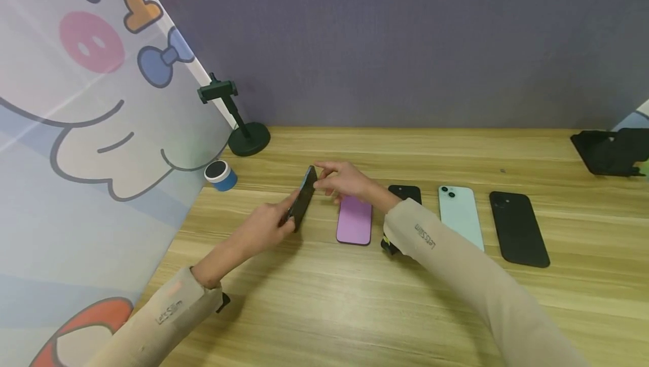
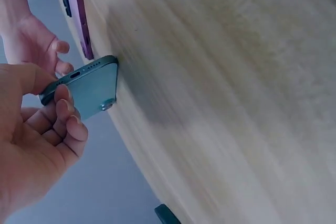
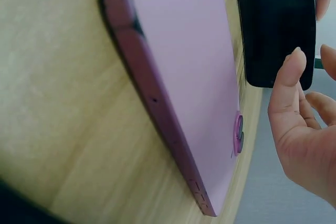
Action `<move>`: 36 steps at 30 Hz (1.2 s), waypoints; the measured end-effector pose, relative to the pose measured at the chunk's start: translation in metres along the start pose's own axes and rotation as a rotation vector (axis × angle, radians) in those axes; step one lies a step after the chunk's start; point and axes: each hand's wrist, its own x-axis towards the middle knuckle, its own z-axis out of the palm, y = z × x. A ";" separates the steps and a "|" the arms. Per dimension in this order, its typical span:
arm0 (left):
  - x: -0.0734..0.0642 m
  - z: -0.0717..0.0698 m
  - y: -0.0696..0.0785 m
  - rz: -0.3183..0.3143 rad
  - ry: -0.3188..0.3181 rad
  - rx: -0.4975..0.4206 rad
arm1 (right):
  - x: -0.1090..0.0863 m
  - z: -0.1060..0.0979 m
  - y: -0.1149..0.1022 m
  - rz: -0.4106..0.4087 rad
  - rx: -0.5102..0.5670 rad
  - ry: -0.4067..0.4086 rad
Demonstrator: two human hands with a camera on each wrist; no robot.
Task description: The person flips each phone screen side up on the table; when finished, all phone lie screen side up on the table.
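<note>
My left hand (image 1: pixel 266 223) grips a teal-backed smartphone (image 1: pixel 304 200) by its lower end, thumb on one side and fingers on the other. The phone stands tilted on its long edge. Its camera end points away from me, and the left wrist view shows its charging port end (image 2: pixel 79 73) and teal back. In the right wrist view its dark screen (image 3: pixel 275 24) faces my right hand (image 1: pixel 347 180). That hand reaches in beside the phone's far end with fingers loosely bent, the thumb overlapping the screen in this view. Under the right hand lies a pink phone (image 1: pixel 354 223), back up.
Right of the pink phone lie a black phone (image 1: pixel 405 191), partly hidden by my right sleeve, a mint phone (image 1: pixel 461 215) and another black phone (image 1: pixel 518 229). A dark green phone stand (image 1: pixel 248 138) and a blue-white jar (image 1: pixel 221 175) stand back left; a black stand (image 1: pixel 610 153) sits far right.
</note>
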 end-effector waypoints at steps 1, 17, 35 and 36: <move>-0.001 0.000 0.000 -0.011 0.007 -0.011 | -0.001 0.000 0.000 0.002 -0.001 -0.003; -0.001 0.007 -0.026 -0.348 0.112 -0.811 | -0.003 0.004 0.007 0.070 0.015 -0.024; -0.004 0.006 -0.021 -0.236 -0.011 -1.018 | -0.002 0.010 0.010 0.064 0.247 0.054; -0.004 0.005 -0.021 -0.228 -0.024 -1.007 | -0.003 0.010 0.010 0.060 0.249 0.054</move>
